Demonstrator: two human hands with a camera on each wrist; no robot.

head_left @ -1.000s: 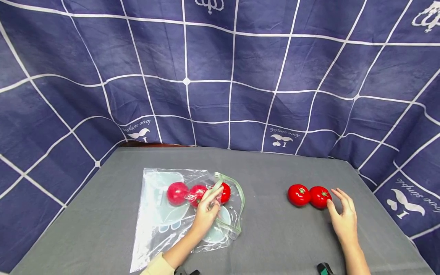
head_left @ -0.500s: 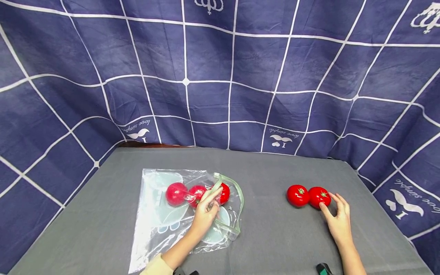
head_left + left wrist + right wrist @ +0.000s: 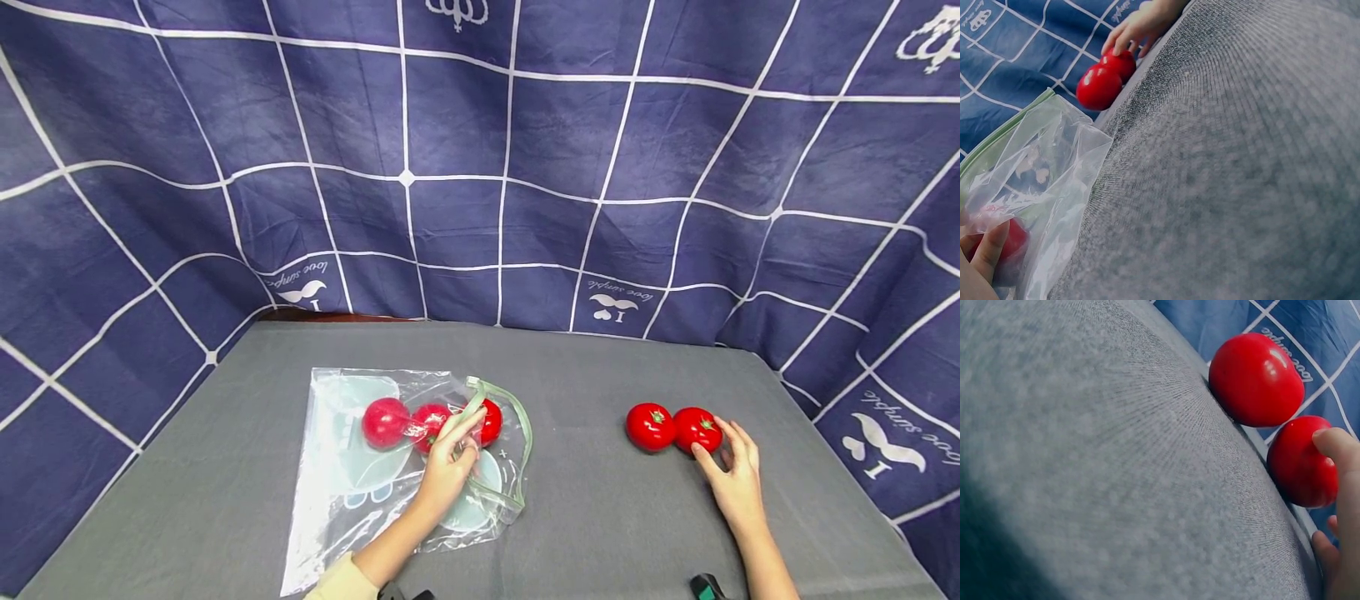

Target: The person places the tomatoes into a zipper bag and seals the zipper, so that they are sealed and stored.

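On grey table (image 3: pixel 585 517), hands (image 3: pixel 452 460) (image 3: pixel 735 483) on bag (image 3: pixel 352 508) (left) and rightmost tomato (image 3: pixel 692 427) (right).

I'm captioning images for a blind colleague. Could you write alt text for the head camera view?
A person's right-hand grip is curled around a glossy round red tomato beside a matching tomato on a grey table. The left-hand grip holds a clear plastic bag with three round red fruits inside or at its green-edged opening. Behind hangs white-gridded navy cloth.
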